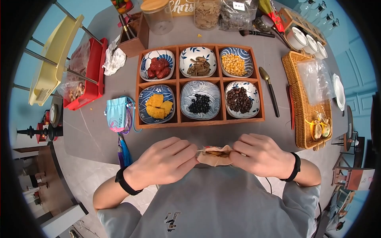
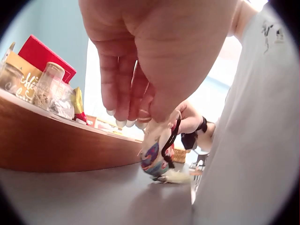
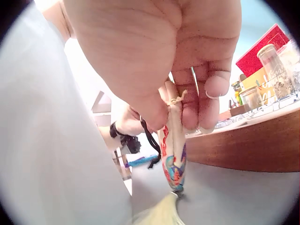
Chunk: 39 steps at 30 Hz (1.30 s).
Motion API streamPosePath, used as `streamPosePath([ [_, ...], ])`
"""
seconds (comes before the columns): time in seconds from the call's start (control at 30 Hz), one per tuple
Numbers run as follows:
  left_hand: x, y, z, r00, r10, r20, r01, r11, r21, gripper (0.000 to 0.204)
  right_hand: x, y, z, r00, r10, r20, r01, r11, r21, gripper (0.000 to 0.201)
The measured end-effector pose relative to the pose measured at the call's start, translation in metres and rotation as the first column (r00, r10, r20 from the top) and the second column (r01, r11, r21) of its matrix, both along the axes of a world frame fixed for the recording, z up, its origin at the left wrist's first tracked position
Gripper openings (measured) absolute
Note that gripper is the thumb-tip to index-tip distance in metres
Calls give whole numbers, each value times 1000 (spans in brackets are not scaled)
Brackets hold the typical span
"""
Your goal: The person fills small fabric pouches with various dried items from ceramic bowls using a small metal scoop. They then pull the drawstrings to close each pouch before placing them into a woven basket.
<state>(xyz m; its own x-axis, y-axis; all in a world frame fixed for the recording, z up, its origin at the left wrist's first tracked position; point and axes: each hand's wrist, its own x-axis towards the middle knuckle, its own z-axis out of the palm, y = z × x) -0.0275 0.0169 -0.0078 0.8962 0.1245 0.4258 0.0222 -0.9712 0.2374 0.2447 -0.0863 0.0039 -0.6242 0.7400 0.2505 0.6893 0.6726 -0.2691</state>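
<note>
Between the two hands, close to the person's body, is a small beige cloth pouch (image 1: 215,155) with its mouth spread and brownish contents showing inside. The left hand (image 1: 166,160) pinches one side of its rim, and the right hand (image 1: 260,155) pinches the other. In the left wrist view the pouch (image 2: 153,154) hangs below the fingers, with a colourful pattern and a black cord. The right wrist view shows the patterned pouch (image 3: 173,150) edge-on under the thumb and fingers, a pale tassel (image 3: 161,211) at its bottom.
A wooden tray (image 1: 198,123) holds several bowls of dried foods. A light blue pouch (image 1: 116,115) lies to its left, a spoon (image 1: 270,92) and a wicker basket (image 1: 300,119) to its right. Red bin (image 1: 93,85) at the left; jars (image 1: 158,20) stand behind.
</note>
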Motion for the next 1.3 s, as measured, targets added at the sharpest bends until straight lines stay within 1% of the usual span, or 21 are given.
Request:
streamPosePath([
  [0.1,5,1,-2,1000,5,13,-4,999,-42,18,-3,7,-2,999,-4,-48,6,999,44,17],
  [0.2,8,2,1,999,37,28,-35,997,-68,29,-3,9,-4,998,-20,-60,21,1000,17,21],
  [0.27,6,3,2,995,89,35,-78,970,-228,39,-1,8,-5,998,-24,-56,24,1000,14,21],
  [0.33,7,3,2,986,166,25,-143,909,-392,47,1,8,-6,998,-26,-59,27,1000,11,22],
  [0.4,9,0,1,963,269,-6,-228,804,-549,53,2,8,-7,997,-23,-68,24,1000,13,24],
  [0.5,7,-3,-6,959,277,-61,-242,688,-684,51,3,8,-8,991,-21,-134,24,999,25,27],
  [0.6,3,0,-8,977,200,-75,-201,740,-641,44,1,8,-9,987,-22,-156,38,994,103,23],
  [0.7,2,-1,-7,975,216,-47,-199,768,-609,33,1,7,-8,982,-22,-188,44,993,111,23],
  [0.8,-1,0,-9,975,220,26,-163,793,-588,23,2,5,-8,981,-33,-193,53,993,102,22],
  [0.9,-2,2,-4,971,234,40,-175,821,-544,24,3,4,-9,981,-38,-192,60,992,107,21],
  [1.2,-10,3,3,965,260,45,-208,854,-477,23,2,3,-11,974,-56,-219,77,993,88,20],
  [1.3,-16,1,3,968,251,-14,-231,868,-440,27,1,3,-11,971,-67,-229,87,993,80,20],
])
